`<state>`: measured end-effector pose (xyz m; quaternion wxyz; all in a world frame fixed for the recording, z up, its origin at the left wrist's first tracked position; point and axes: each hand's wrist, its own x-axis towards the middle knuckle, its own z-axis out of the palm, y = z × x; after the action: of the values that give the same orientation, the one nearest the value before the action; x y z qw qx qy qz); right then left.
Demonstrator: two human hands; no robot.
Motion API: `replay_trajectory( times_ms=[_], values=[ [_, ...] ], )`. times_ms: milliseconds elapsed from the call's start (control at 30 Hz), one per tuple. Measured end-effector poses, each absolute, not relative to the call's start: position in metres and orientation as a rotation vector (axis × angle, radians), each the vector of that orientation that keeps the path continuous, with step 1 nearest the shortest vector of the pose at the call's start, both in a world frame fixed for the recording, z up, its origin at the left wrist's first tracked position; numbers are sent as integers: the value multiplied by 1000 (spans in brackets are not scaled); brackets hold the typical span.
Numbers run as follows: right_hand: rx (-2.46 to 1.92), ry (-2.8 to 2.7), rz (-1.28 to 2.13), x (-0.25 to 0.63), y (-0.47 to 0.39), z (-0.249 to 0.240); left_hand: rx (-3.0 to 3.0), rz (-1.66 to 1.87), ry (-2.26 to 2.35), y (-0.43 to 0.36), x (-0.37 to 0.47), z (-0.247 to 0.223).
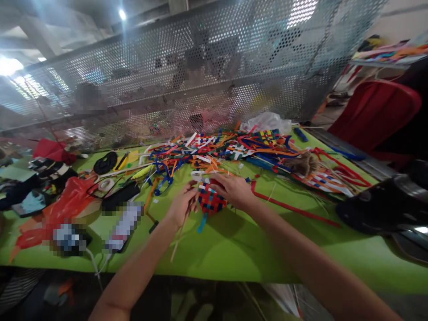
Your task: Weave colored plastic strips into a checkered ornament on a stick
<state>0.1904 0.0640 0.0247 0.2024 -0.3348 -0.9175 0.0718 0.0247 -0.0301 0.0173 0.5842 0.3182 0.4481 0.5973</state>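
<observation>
A small woven piece (213,201), a check of red, dark blue, orange and white strips, is held up a little above the table between my hands. My left hand (183,203) is closed with its fingertips at the left edge of the weave. A thin pale stick (176,244) slants down from under that hand. Over the top edge of the weave curls my right hand (236,191), its fingertips partly hidden. From the bottom of the weave hangs a loose blue strip (202,224). A whitish strip (199,174) shows just above my fingers.
A heap of coloured strips (187,151) spreads across the back of the green table (240,256), before a perforated metal screen (160,76). At left lie a red plastic bag (72,200), a black case (120,197) and a phone (125,227). A red chair (377,116) stands at right.
</observation>
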Motion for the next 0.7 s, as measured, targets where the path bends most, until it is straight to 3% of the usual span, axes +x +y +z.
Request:
replay_trajectory(
  times_ms=[433,600,700],
  values=[
    [-985,-2574,192,194,64,15,702,1406,1058,-35,34,11],
    [-1349,-2463,155,209,87,15,689,1423,1072,-44,36,14],
    [-1322,-2371,179,214,89,18,693,1417,1088,-44,34,15]
  ],
)
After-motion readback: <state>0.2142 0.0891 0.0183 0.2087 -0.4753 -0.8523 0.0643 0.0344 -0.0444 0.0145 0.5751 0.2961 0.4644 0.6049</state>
